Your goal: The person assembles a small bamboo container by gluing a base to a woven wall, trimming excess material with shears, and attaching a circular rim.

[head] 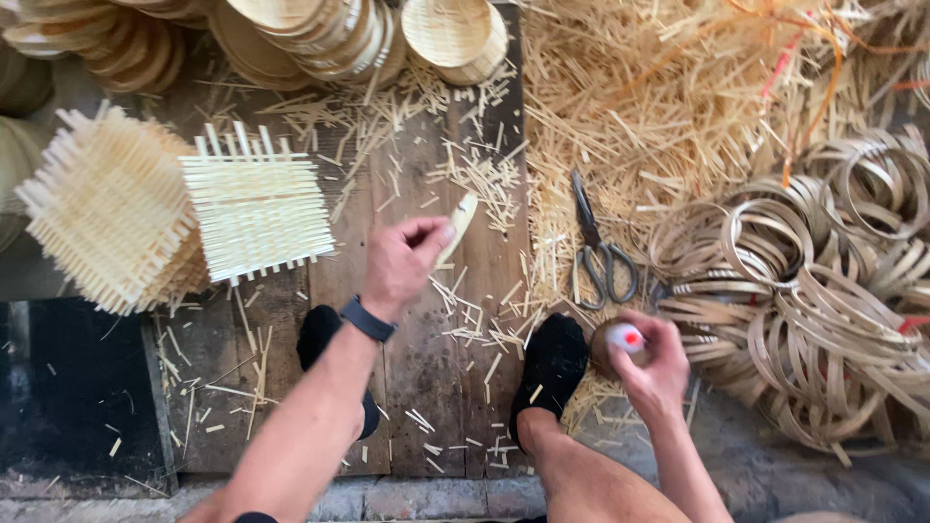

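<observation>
The left hand [402, 260] reaches forward over the wooden floor boards [426, 387], wrist bent slightly, a dark band on the forearm just behind it. Its thumb and fingers are pinched shut on a short, pale bamboo strip [457, 225], which sticks out up and to the right of the fingertips. Just left of this hand lies a square woven bamboo mat [257, 205], with a stack of similar mats [107, 208] beside it.

The right hand [654, 363] is held lower and nearer the body, curled closed around a small round bottle with a white and red tip [625, 341], close to the right foot in a black sock [552, 363]. A pair of scissors [596, 247] lies on the straw-like offcuts above that hand. Coiled bamboo hoops [814, 291] are piled to the right, and stacked round woven trays [320, 34] sit along the top edge.
</observation>
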